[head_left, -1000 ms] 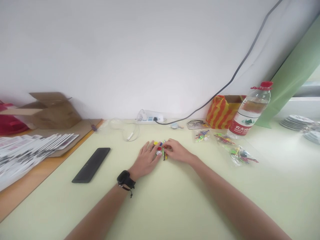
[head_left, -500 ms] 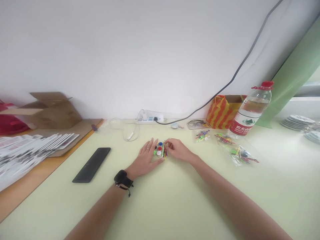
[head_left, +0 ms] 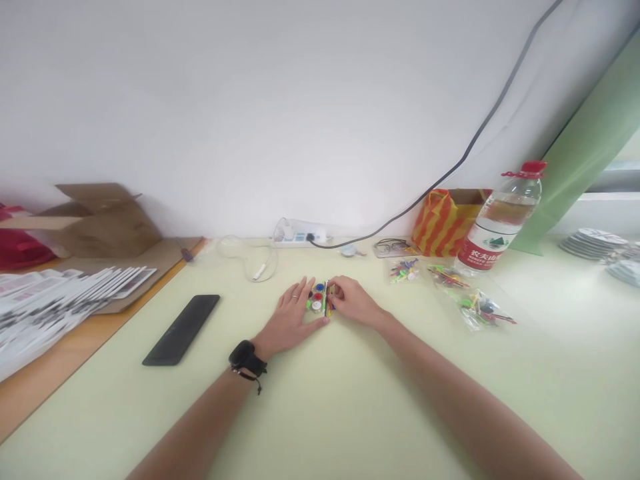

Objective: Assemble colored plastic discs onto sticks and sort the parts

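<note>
My left hand (head_left: 290,315), with a ring and a black wristwatch (head_left: 247,357), lies flat on the table with its fingers stretched out and thumb apart. Between my hands sits a small group of round coloured discs: a blue disc (head_left: 320,287), a red disc (head_left: 318,297) and a white disc (head_left: 317,306), partly covered by my left fingers. Thin coloured sticks (head_left: 327,303) stand in a line along the discs' right side. My right hand (head_left: 353,300) is curled, its fingertips pinched together at these sticks; what they grip is hidden.
Clear bags of small colourful parts (head_left: 483,310) lie to the right, near a large water bottle (head_left: 500,220) and a striped bag (head_left: 440,223). A black flat case (head_left: 183,330) lies left. A power strip (head_left: 300,235) stands by the wall; stacked papers (head_left: 65,307) are far left.
My right hand has shifted very slightly at the sticks, its fingers still curled. The left hand stays flat in its place. The whole view has moved a little.
</note>
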Demonstrator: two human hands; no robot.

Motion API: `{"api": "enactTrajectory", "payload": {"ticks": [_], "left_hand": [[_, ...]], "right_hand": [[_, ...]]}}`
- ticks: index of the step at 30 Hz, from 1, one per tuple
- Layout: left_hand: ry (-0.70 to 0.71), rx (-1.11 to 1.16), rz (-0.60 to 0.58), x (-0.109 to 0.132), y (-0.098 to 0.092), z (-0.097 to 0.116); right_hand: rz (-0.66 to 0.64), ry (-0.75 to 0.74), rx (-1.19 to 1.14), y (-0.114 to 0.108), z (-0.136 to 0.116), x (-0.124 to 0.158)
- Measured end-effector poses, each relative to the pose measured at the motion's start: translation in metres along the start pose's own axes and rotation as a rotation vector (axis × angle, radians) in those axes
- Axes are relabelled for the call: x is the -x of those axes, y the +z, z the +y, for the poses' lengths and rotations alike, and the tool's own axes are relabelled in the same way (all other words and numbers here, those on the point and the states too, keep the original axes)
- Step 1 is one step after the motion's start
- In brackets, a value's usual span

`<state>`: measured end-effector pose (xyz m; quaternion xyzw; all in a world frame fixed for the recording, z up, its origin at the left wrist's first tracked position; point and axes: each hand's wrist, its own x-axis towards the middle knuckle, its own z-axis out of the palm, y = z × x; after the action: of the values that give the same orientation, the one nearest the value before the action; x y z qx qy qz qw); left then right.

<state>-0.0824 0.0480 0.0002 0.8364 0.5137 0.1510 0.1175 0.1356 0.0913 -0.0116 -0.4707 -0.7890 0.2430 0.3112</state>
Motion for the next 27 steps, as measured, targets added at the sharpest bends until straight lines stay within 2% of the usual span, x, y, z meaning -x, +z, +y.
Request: {"api": "enactTrajectory", "payload": {"ticks": [3,8,10,12,14,16,18,20,23,27], "left_hand": [[0.011,0.01,0.015,0.001,-0.001,0.0],[0.003,0.051,0.076,0.0,-0.006,0.006],[0.059,0.07,0.131,0.0,-0.011,0.015],[0.184,0.093,0.17,0.001,-0.016,0.031],[0.308,0.144,0.163,0.006,-0.02,0.052],[0.362,0.229,0.086,0.012,-0.019,0.077],[0.407,0.291,-0.032,0.016,-0.012,0.1],[0.408,0.32,-0.076,0.015,0.001,0.117],[0.336,0.272,-0.073,0.003,0.028,0.129],[0.243,0.185,-0.084,-0.017,0.054,0.132]], "right_hand": [[0.019,0.053,0.093,-0.017,0.003,-0.002],[0.18,0.301,0.325,-0.09,0.038,0.001],[0.221,0.402,0.396,-0.118,0.054,0.007],[0.192,0.452,0.427,-0.136,0.066,0.014],[0.109,0.453,0.42,-0.146,0.07,0.02],[0.005,0.425,0.39,-0.151,0.07,0.024],[-0.086,0.384,0.352,-0.154,0.067,0.024],[-0.133,0.349,0.325,-0.158,0.065,0.023],[-0.108,0.359,0.342,-0.163,0.07,0.021],[-0.09,0.443,0.403,-0.16,0.084,0.02]]}}
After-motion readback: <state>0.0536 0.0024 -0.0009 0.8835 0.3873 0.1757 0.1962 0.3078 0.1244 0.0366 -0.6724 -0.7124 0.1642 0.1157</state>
